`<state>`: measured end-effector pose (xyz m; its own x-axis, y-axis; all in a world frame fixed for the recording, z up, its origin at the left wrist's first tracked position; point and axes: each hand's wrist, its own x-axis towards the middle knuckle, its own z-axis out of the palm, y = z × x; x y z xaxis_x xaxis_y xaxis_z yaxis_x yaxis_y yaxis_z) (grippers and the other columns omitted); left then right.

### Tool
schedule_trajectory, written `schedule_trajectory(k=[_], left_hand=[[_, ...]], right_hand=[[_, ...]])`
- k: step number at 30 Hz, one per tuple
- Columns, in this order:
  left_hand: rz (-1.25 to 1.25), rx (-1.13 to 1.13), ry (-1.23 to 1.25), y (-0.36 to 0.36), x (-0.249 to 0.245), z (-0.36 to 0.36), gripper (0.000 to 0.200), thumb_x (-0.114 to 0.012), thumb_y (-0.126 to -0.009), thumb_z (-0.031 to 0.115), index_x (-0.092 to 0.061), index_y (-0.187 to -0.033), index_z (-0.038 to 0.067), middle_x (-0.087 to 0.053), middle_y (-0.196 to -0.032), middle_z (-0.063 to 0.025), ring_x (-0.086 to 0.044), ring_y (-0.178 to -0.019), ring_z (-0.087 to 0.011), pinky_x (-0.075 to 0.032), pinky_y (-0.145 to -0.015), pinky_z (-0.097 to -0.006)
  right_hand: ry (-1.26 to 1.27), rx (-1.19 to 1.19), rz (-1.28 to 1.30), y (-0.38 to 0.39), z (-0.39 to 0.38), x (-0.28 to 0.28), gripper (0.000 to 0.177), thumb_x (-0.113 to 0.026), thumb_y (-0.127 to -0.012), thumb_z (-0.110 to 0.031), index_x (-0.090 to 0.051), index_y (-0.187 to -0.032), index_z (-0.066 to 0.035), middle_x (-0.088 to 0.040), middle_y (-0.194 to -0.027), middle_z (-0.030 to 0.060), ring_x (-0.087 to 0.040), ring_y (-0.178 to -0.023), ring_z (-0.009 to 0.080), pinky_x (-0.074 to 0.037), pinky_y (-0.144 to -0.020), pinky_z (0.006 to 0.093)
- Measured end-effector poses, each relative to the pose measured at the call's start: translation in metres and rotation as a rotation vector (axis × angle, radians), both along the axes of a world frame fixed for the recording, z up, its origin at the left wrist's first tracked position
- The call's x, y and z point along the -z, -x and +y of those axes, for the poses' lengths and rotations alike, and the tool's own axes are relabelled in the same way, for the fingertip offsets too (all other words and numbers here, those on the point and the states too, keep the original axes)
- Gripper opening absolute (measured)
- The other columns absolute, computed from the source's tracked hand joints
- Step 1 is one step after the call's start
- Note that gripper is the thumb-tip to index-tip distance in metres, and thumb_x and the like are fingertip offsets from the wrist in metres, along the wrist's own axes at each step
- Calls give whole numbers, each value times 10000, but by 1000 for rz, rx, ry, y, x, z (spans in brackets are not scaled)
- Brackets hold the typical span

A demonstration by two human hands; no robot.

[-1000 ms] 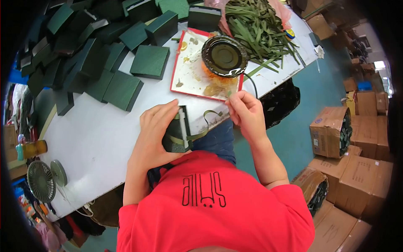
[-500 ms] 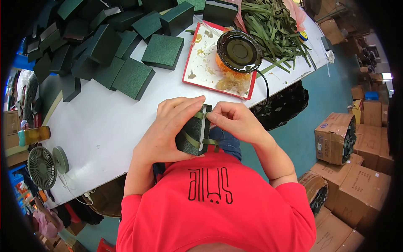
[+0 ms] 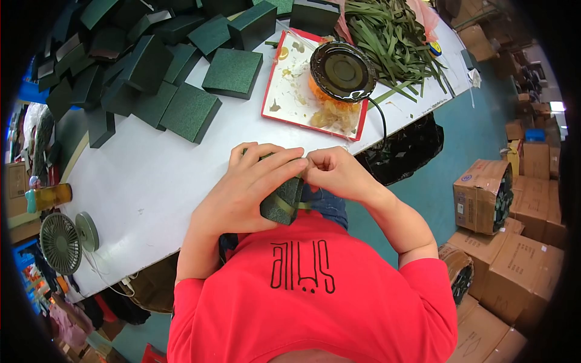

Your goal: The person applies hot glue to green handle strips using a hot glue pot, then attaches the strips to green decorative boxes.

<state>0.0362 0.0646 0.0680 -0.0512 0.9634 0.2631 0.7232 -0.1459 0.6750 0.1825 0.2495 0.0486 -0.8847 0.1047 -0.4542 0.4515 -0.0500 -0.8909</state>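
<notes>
A dark green box (image 3: pixel 279 207) with an olive ribbon (image 3: pixel 284 203) across it is tilted at the table's near edge, close to the red shirt. My left hand (image 3: pixel 245 190) wraps round the box, its fingers over the top and its thumb along the lower side. At the box's right edge, my right hand (image 3: pixel 339 172) has its fingers pinched together; what lies between the fingertips is hidden. A loose ribbon end shows below, near the box's lower right corner.
Many green boxes (image 3: pixel 190 113) are piled on the white table (image 3: pixel 151 187) at the upper left. A black-topped pot (image 3: pixel 342 71) stands on a red-edged tray (image 3: pixel 284 91), with green ribbons (image 3: pixel 387 45) beyond. A fan (image 3: pixel 60 242) is at left, cartons (image 3: pixel 481 196) at right.
The box has turned, so its open white edge no longer shows. My left fingers have moved slightly right over its top, and my right hand has curled more tightly at its edge.
</notes>
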Motion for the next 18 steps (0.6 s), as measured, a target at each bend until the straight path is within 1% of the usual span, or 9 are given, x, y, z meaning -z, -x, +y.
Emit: schedule_trajectory(k=[1, 4, 5, 8, 9, 11, 15, 17, 18], left_hand=[[8, -14, -5, -1, 1, 0, 897, -883, -563, 195, -485, -1358, 78, -538, -1411, -134, -488, -1251, -349, -327, -1055, -469], [-106, -88, -32, 3, 4, -5, 938, -904, -550, 208, -476, -1372, 67, -542, -1407, -133, -486, -1259, -352, -329, -1060, -463], [-100, -98, -26, 4, 5, -6, 957, -911, -542, 214, -471, -1379, 67, -541, -1409, -134, -485, -1263, -352, -329, -1061, -460], [-89, -116, -24, 5, 7, -9, 1004, -929, -521, 228, -459, -1394, 69, -537, -1414, -135, -484, -1271, -353, -330, -1063, -455], [-87, -114, -35, 5, 8, -9, 1012, -933, -517, 230, -457, -1396, 72, -536, -1415, -136, -484, -1272, -354, -330, -1063, -456], [-85, -109, -49, 5, 9, -9, 1023, -937, -513, 237, -454, -1399, 75, -535, -1417, -138, -484, -1274, -356, -329, -1063, -455], [-106, -106, -50, 3, 7, -8, 975, -897, -546, 218, -460, -1408, 89, -517, -1434, -107, -470, -1278, -341, -327, -1056, -456], [-116, -103, -54, 3, 6, -8, 947, -874, -561, 204, -467, -1409, 94, -511, -1440, -93, -465, -1278, -333, -327, -1052, -458], [-115, -100, -60, 2, 6, -8, 945, -873, -560, 203, -469, -1407, 94, -513, -1437, -94, -467, -1275, -334, -327, -1051, -460]], right_hand=[[-6, 9, 0, 0, -1, -2, 241, -622, -948, -164, -647, -787, 14, -649, -725, 14, -530, -636, 49, -440, -579, 221], [-1, 241, 44, -4, 3, -9, 214, -609, -961, -168, -694, -906, 20, -681, -795, 7, -520, -642, 31, -421, -557, 217], [44, 324, 74, -9, 8, -9, 238, -580, -991, -176, -705, -1034, 22, -713, -878, 12, -496, -634, 16, -399, -551, 198], [-108, 667, 255, -16, 4, -1, 229, -587, -999, -164, -694, -1066, 27, -729, -917, 25, -485, -626, 8, -386, -554, 182], [-180, 686, 313, -17, 2, 2, 216, -600, -999, -148, -689, -1100, 21, -734, -943, 38, -482, -619, 9, -382, -559, 170], [-187, 667, 390, -20, -6, 11, 202, -619, -991, -153, -690, -1078, 15, -728, -922, 35, -485, -629, 6, -388, -565, 174], [-216, 614, 320, -22, -11, 7, 187, -633, -989, -174, -686, -1017, 3, -706, -868, 22, -514, -653, 19, -411, -586, 188], [-93, 659, 331, -26, -1, 16, 172, -643, -980, -170, -676, -987, -1, -669, -788, -9, -530, -641, 46, -430, -593, 208], [-107, 626, 319, -27, 1, 18, 168, -651, -971, -169, -674, -976, -3, -655, -771, -13, -539, -648, 61, -438, -600, 220]])
